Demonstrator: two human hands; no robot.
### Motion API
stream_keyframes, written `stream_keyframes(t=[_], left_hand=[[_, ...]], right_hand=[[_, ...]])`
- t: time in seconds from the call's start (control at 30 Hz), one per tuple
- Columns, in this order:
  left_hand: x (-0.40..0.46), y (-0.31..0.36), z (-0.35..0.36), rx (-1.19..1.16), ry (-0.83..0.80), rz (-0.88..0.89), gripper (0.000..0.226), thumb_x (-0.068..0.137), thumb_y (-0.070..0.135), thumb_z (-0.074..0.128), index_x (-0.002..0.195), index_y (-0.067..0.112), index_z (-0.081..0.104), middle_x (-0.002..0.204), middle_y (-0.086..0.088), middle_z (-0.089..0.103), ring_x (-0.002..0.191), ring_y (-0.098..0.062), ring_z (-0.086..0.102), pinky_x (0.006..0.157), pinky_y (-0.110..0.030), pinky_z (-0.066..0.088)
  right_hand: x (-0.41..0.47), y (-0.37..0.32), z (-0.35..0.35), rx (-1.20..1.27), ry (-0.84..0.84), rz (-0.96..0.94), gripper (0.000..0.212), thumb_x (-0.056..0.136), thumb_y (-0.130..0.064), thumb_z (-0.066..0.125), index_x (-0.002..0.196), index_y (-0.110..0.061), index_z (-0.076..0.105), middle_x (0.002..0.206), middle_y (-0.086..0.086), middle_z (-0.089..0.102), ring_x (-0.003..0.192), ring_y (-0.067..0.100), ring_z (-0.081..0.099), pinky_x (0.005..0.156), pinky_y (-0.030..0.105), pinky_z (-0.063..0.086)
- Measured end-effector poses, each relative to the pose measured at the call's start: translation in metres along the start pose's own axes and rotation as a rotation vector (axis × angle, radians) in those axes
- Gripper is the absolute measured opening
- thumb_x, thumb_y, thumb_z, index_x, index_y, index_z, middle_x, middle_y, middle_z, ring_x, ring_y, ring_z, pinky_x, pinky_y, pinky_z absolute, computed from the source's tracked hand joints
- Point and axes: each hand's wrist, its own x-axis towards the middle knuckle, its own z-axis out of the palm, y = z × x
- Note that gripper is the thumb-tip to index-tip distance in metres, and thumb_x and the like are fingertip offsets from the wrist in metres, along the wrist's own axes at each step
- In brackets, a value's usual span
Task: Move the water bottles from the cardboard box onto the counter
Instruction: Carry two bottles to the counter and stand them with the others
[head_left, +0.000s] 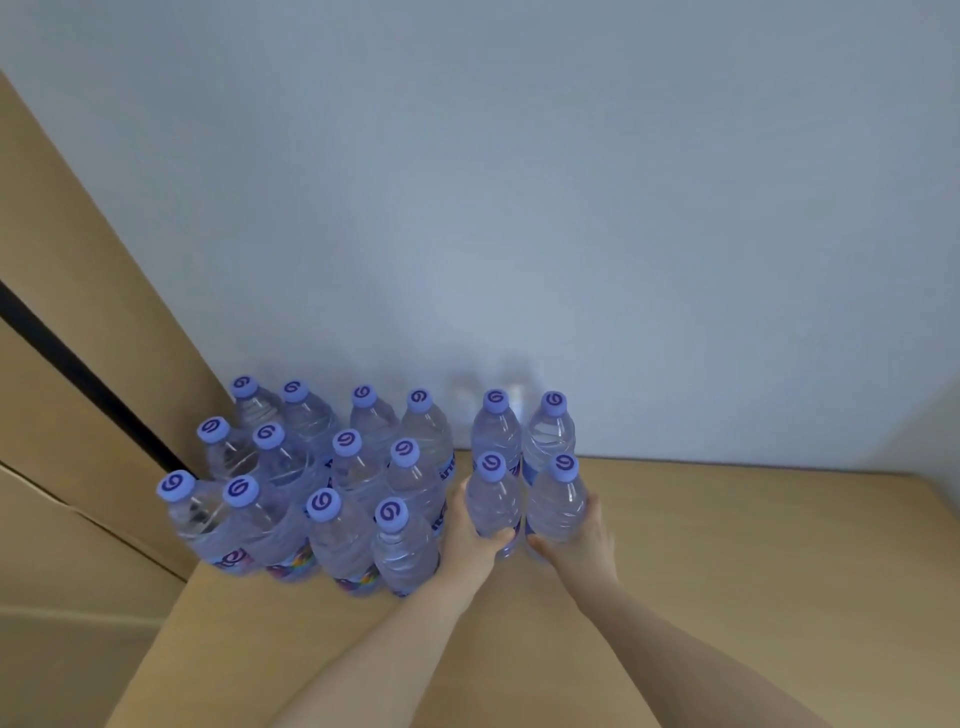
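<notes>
My left hand (470, 535) is wrapping its fingers around one water bottle (493, 501), and my right hand (576, 540) is curling around another bottle (557, 499) just beside it, both standing upright on the counter (727, 571), behind my fingertips.

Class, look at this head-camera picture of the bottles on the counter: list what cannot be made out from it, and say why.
- The cardboard box: outside the head view, so what remains in it is unknown.
- Labels on the water bottles: blurred and partly hidden by neighbouring bottles, unreadable.
- Fingers of the left hand and right hand: wrapped behind the two front bottles.
- Counter front edge: cut off by the frame's bottom.
</notes>
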Motion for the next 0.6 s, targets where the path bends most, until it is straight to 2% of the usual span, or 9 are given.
stream_keyframes(t=[0.03, 0.07, 0.1, 0.17, 0.23, 0.33, 0.43, 0.6], left_hand=[[0.002, 0.002, 0.0, 0.019, 0.014, 0.019, 0.072, 0.075, -0.005, 0.07, 0.099, 0.061, 0.053, 0.095, 0.03, 0.063, 0.09, 0.014, 0.058, 0.076, -0.006, 0.044], [0.003, 0.002, 0.0, 0.03, 0.028, 0.025, 0.071, 0.075, -0.007, 0.069, 0.087, 0.062, 0.055, 0.085, 0.031, 0.063, 0.082, 0.016, 0.058, 0.071, -0.006, 0.045], [0.004, 0.002, 0.0, 0.029, 0.04, 0.011, 0.065, 0.075, -0.007, 0.069, 0.086, 0.056, 0.056, 0.082, 0.027, 0.062, 0.08, 0.013, 0.058, 0.072, -0.012, 0.046], [0.001, 0.001, 0.0, 0.0, 0.041, -0.059, 0.055, 0.078, -0.001, 0.07, 0.107, 0.039, 0.047, 0.097, 0.02, 0.057, 0.093, 0.002, 0.056, 0.084, -0.024, 0.044], [0.001, -0.004, -0.001, 0.0, 0.021, -0.126, 0.057, 0.081, 0.004, 0.072, 0.122, 0.024, 0.038, 0.106, 0.015, 0.052, 0.102, -0.007, 0.052, 0.089, -0.025, 0.04], [0.003, -0.008, -0.003, 0.016, -0.005, -0.136, 0.057, 0.082, 0.004, 0.072, 0.118, 0.027, 0.035, 0.101, 0.024, 0.049, 0.094, 0.002, 0.051, 0.087, -0.022, 0.037], [0.005, -0.01, -0.006, 0.016, -0.022, -0.123, 0.056, 0.082, 0.003, 0.071, 0.117, 0.03, 0.036, 0.103, 0.027, 0.049, 0.094, 0.008, 0.05, 0.088, -0.02, 0.036], [0.005, -0.009, -0.005, 0.021, -0.007, -0.119, 0.059, 0.083, 0.003, 0.071, 0.126, 0.025, 0.037, 0.112, 0.015, 0.052, 0.107, -0.005, 0.05, 0.093, -0.021, 0.036]], right_hand=[[0.002, -0.001, 0.0, -0.023, -0.001, -0.011, 0.066, 0.056, -0.03, 0.079, 0.111, -0.022, 0.044, 0.103, -0.004, 0.056, 0.097, 0.024, 0.056, 0.086, 0.043, 0.05], [0.002, -0.003, 0.001, -0.046, -0.001, -0.018, 0.066, 0.057, -0.029, 0.079, 0.112, -0.02, 0.044, 0.103, -0.003, 0.056, 0.096, 0.024, 0.056, 0.087, 0.043, 0.05], [0.003, -0.003, 0.001, -0.058, -0.003, -0.019, 0.065, 0.056, -0.028, 0.078, 0.112, -0.018, 0.045, 0.102, -0.002, 0.056, 0.093, 0.024, 0.056, 0.088, 0.042, 0.05], [0.002, -0.004, 0.0, -0.035, -0.019, -0.01, 0.063, 0.053, -0.034, 0.074, 0.107, -0.014, 0.047, 0.095, -0.003, 0.055, 0.083, 0.023, 0.052, 0.082, 0.036, 0.049], [0.001, -0.003, -0.001, -0.008, -0.039, -0.018, 0.057, 0.051, -0.04, 0.07, 0.098, -0.018, 0.046, 0.088, -0.002, 0.049, 0.076, 0.019, 0.04, 0.075, 0.03, 0.042], [0.0, -0.003, 0.0, 0.019, -0.054, -0.028, 0.053, 0.053, -0.039, 0.069, 0.094, -0.019, 0.042, 0.086, 0.0, 0.045, 0.076, 0.019, 0.036, 0.074, 0.028, 0.037], [0.001, -0.006, 0.005, 0.018, -0.063, -0.045, 0.049, 0.057, -0.034, 0.068, 0.092, -0.02, 0.038, 0.086, 0.0, 0.042, 0.076, 0.018, 0.033, 0.075, 0.03, 0.032], [0.004, -0.004, 0.009, -0.015, -0.046, -0.04, 0.045, 0.058, -0.036, 0.067, 0.09, -0.021, 0.04, 0.086, -0.002, 0.045, 0.074, 0.018, 0.036, 0.074, 0.03, 0.037]])
